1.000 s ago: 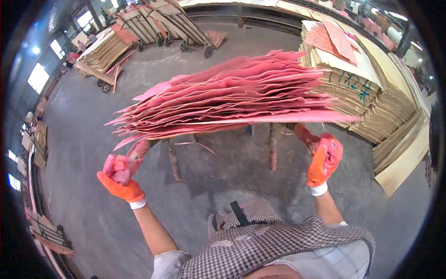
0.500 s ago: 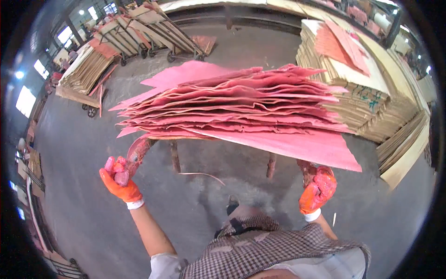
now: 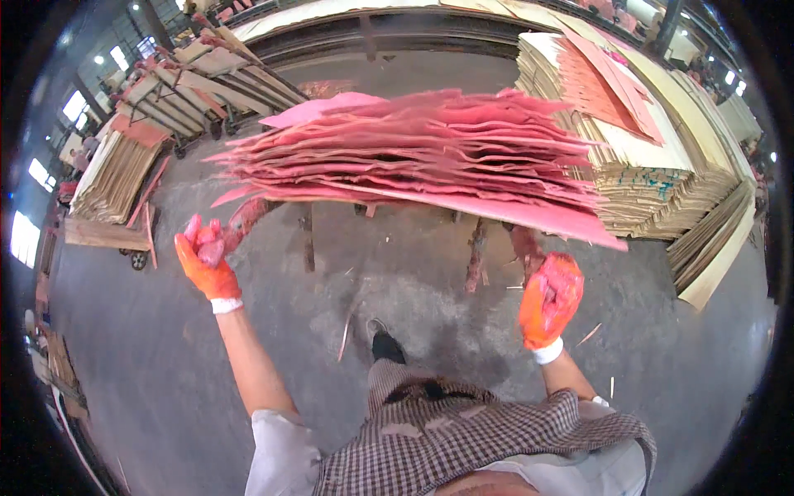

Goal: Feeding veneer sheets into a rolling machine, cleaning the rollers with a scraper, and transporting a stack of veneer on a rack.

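A thick pile of wavy pink veneer sheets point(image 3: 413, 157) lies ahead of me at about waist height, borne by a frame with two curved, pink-stained handles. My left hand point(image 3: 208, 263), in an orange glove smeared pink, is closed around the end of the left handle point(image 3: 246, 221). On the other side, my gloved right hand point(image 3: 552, 302) is wrapped round the right handle point(image 3: 526, 246). Beneath the pile stand two dark legs, the left leg point(image 3: 308, 240) and the right leg point(image 3: 475, 256). The pile hides most of the frame.
Tall stacks of pale veneer point(image 3: 637, 194) stand close on the right, topped with pink sheets point(image 3: 600, 91). At the left is a wheeled veneer stack point(image 3: 116, 178), with several upright carts point(image 3: 198, 87) behind it. A long low platform point(image 3: 397, 33) crosses the far side. Thin wood slivers point(image 3: 345, 335) litter the grey floor.
The carts and stack at the left have shifted left and nearer in view. My foot shows farther forward, and the pink pile sits higher in the picture. Both hands keep their grip.
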The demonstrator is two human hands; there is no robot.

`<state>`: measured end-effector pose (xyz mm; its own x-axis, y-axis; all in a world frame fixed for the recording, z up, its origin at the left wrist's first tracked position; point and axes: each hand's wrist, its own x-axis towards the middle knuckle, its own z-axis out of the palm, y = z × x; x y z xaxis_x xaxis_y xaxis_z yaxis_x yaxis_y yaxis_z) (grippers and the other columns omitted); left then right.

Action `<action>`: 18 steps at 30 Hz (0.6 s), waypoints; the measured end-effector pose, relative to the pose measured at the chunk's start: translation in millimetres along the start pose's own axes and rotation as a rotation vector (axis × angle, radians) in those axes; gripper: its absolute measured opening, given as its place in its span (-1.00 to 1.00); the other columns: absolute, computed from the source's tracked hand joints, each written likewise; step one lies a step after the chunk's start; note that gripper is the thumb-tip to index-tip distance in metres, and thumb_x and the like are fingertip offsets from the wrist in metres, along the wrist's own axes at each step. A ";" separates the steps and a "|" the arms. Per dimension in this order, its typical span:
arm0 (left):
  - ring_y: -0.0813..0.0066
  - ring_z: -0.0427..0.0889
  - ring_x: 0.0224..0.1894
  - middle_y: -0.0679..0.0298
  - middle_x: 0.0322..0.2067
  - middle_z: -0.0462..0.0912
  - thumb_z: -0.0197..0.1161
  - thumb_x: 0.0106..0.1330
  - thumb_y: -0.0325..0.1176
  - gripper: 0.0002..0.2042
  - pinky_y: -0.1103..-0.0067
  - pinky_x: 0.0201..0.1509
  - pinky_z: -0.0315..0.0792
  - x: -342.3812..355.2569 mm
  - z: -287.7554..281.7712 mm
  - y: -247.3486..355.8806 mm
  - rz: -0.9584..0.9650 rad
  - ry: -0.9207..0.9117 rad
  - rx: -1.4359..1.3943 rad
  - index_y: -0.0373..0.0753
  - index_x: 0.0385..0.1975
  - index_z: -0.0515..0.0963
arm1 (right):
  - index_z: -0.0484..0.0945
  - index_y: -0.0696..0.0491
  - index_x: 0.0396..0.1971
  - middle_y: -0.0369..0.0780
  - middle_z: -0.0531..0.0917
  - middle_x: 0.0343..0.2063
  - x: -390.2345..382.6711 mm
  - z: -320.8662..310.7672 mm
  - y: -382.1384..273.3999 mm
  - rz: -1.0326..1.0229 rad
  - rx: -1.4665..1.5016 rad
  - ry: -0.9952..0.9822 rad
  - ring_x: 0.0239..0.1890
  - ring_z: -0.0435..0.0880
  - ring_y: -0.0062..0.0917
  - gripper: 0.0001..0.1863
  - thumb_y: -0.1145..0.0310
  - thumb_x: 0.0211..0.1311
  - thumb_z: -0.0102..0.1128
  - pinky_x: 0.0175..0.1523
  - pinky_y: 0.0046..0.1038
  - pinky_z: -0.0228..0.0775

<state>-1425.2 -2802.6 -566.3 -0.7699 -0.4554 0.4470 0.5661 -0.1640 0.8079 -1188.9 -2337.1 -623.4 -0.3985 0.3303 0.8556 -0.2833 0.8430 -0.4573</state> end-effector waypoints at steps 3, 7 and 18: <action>0.28 0.66 -0.17 0.21 -0.37 0.61 -0.03 0.56 0.00 -0.48 0.34 0.09 0.51 49.7 30.1 -44.9 -0.028 -0.056 -0.039 -0.46 0.03 0.53 | 0.53 0.11 -0.21 -0.09 0.62 -0.17 22.7 43.2 7.5 0.024 -0.030 0.028 -0.09 0.61 -0.16 -0.84 0.55 0.20 0.18 0.11 -0.17 0.42; 0.25 0.68 -0.19 0.23 -0.42 0.63 -0.03 0.56 0.00 -0.48 0.37 0.08 0.50 101.0 91.2 -80.5 -0.159 -0.090 -0.051 -0.44 0.04 0.52 | 0.58 0.13 -0.24 -0.10 0.66 -0.19 51.2 93.8 45.3 0.071 -0.128 0.114 -0.13 0.62 -0.22 -0.89 0.52 0.23 0.19 0.07 -0.24 0.43; 0.43 0.72 -0.25 0.19 -0.26 0.74 -0.09 0.54 0.18 -0.41 0.55 -0.23 0.56 199.3 245.2 -183.9 -0.209 -0.201 -0.184 -0.30 0.00 0.60 | 0.65 0.16 -0.19 -0.19 0.67 -0.18 169.3 184.5 199.4 0.124 -0.152 0.241 -0.10 0.60 -0.44 -0.87 0.48 0.33 0.23 0.08 -0.39 0.43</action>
<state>-1754.9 -2648.7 -531.6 -0.9073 -0.2169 0.3602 0.4192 -0.3990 0.8155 -1473.9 -2191.5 -614.5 -0.1984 0.5103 0.8368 -0.1047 0.8379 -0.5357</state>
